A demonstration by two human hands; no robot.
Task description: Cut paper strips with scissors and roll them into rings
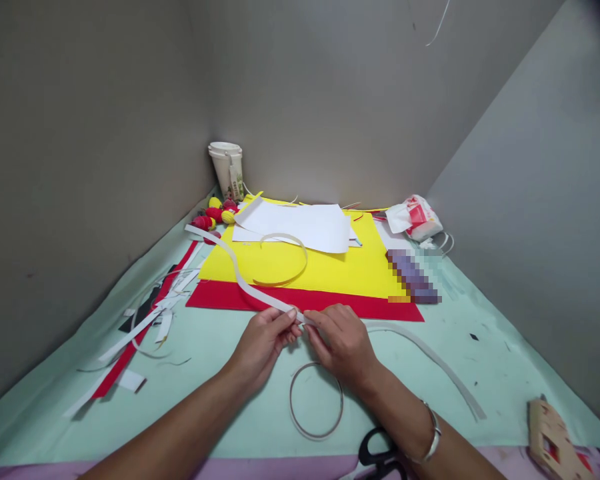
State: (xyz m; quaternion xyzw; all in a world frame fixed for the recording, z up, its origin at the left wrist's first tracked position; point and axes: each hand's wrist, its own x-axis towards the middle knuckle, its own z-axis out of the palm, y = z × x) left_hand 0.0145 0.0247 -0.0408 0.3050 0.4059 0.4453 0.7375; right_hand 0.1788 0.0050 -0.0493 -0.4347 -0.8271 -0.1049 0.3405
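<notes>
A long white strip [260,295] runs from the far left down to my fingers. My left hand [263,343] pinches it between thumb and fingers. Close beside, my right hand [343,340] grips the same strip, thumb and fingertips closed on it. Another length of white strip [430,357] comes out from behind my right hand and trails right; my hand hides whether the two are joined. A thin ring [291,400] lies on the cloth just below my hands. Black-handled scissors [375,460] rest near my right forearm at the front edge.
Yellow sheets [330,272] and a red sheet [220,297] lie ahead, under white paper [295,227] and a curled strip [306,257]. Strip scraps [123,363] are at left. A cup [226,173], yarn bundles [203,222], tissue pack [423,220], and wooden block [555,433] surround them.
</notes>
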